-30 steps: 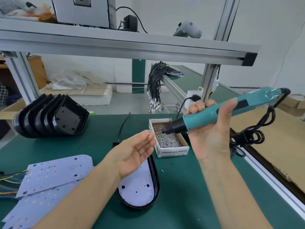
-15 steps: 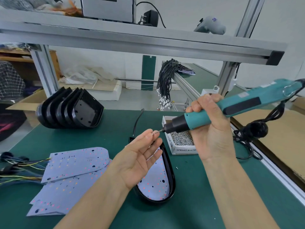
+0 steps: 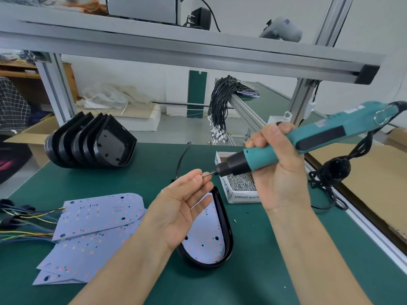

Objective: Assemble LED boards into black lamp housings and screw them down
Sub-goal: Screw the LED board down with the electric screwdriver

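One screw (image 3: 206, 174) is being pinched by the left hand (image 3: 185, 208) and seated squarely on the bit of the screwdriver (image 3: 286, 148) being gripped by the right hand (image 3: 279, 170), above the boarded housing (image 3: 222, 219) on the surface (image 3: 264, 271).

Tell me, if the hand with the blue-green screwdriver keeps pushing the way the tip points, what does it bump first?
Most likely the small screw pinched in the left hand's fingertips. The screwdriver in the right hand aims its tip straight at it, nearly touching, though depth is hard to judge.

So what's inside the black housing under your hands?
An LED board lies in the housing. The left hand covers its upper left part, so any screws there can't be seen.
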